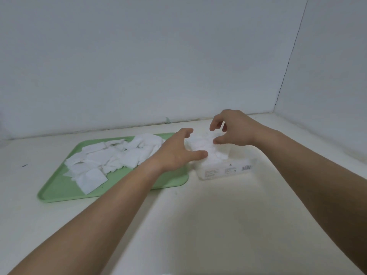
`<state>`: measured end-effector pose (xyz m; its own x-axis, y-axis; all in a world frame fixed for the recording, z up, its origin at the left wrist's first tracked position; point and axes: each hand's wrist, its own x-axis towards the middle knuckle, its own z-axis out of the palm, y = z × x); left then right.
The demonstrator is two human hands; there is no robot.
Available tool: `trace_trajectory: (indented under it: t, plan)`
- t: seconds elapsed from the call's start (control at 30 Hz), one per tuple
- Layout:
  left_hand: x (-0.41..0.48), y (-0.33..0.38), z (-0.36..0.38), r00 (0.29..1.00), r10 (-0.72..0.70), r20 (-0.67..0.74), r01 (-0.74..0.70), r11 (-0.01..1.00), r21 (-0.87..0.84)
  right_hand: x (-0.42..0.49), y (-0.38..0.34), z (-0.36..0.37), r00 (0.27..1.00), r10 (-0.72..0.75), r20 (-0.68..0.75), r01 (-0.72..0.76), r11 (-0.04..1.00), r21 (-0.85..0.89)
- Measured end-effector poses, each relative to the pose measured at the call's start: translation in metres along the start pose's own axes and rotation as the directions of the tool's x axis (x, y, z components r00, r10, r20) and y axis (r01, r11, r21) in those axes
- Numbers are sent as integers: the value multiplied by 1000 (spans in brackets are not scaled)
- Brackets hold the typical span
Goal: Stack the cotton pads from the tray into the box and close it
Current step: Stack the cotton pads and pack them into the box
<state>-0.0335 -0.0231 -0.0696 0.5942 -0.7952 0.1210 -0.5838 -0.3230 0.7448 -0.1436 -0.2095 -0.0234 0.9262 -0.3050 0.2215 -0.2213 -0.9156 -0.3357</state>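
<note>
A green tray [59, 187] holds a loose scatter of cotton pads [111, 157], the left hand [174, 151] reaches spread-fingered from its right edge to the heaped pads [202, 145] overfilling the white box [224, 170] just beside it, and the right hand [234, 130] hovers there, fingers loosely bent, gripping nothing.

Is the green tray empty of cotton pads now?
No, many white cotton pads lie scattered across the green tray.

Tray [59, 187] left — box [224, 169] right
</note>
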Motion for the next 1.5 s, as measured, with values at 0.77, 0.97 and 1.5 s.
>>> trace_trajectory:
  t: [0.77,0.97,1.5]
  plan:
    - [-37,-100,-88,819,-210,-534,39,949,-314,48,-137,147,920,305,-244,-235,931,278]
    - [-37,-104,-87,795,-161,-585,-54,941,-333,50,-144,156,907,386,-169,-332,902,276]
    - [-60,-104,-90,944,-155,-293,-65,781,-622,30,-147,142,946,227,-230,100,470,877]
